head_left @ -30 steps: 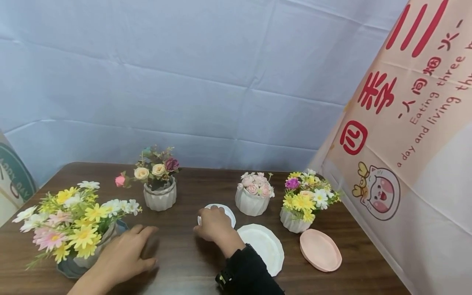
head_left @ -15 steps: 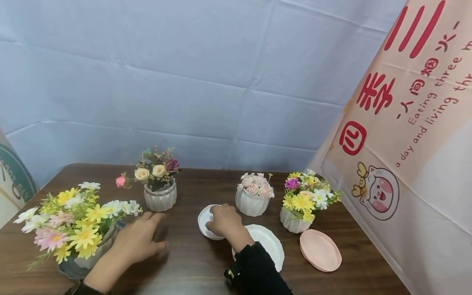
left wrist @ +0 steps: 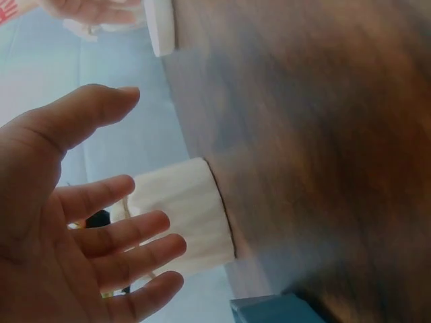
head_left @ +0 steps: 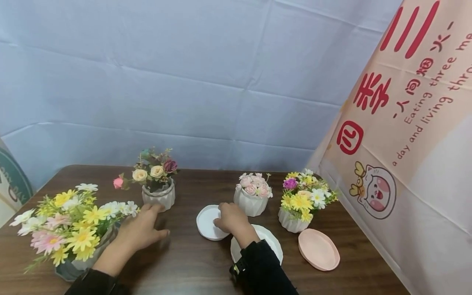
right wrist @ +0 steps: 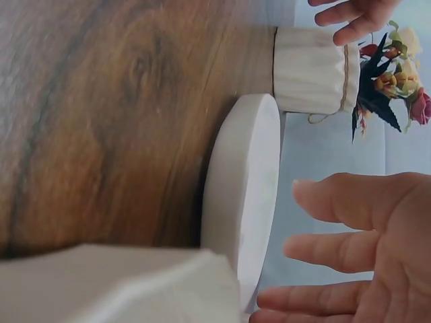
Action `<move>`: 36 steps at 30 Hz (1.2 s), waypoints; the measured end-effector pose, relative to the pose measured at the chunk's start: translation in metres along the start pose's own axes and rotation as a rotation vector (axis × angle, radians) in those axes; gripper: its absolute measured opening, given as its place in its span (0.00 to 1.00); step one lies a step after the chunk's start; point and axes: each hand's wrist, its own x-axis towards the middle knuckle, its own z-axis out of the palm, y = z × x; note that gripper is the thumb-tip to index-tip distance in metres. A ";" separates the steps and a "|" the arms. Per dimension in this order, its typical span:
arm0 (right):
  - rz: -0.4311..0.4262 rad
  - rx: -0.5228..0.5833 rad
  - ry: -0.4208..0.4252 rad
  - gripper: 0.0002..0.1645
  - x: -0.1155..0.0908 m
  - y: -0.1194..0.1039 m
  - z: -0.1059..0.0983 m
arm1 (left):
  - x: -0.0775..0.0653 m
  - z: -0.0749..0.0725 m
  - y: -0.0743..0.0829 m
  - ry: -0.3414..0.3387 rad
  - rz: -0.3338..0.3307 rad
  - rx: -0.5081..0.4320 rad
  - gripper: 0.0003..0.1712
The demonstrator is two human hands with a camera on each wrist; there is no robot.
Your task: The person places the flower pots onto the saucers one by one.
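Two sets of fingers [right wrist: 330,251] were loosely spread and held nothing, the right hand [head_left: 234,219] by the three o'clock rim of the small white dish [head_left: 207,221] on the surface [head_left: 180,262], the left hand [head_left: 141,230] at nine o'clock from that dish.

Saucer [head_left: 207,224]: white, small, round, low-rimmed. Lies flat; right hand [head_left: 233,219] at its right edge, fingers straight, not gripping.

Rose pot [head_left: 165,198]: pale, ribbed, cord round neck; cream and purple roses, pink one poking out leftward. Upright, behind and left of saucer. Left hand [head_left: 139,230] just in front, contact unclear.
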 end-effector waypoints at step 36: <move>0.178 0.020 -0.011 0.06 0.016 0.021 -0.001 | 0.040 -0.006 -0.006 0.153 -0.350 -0.739 0.56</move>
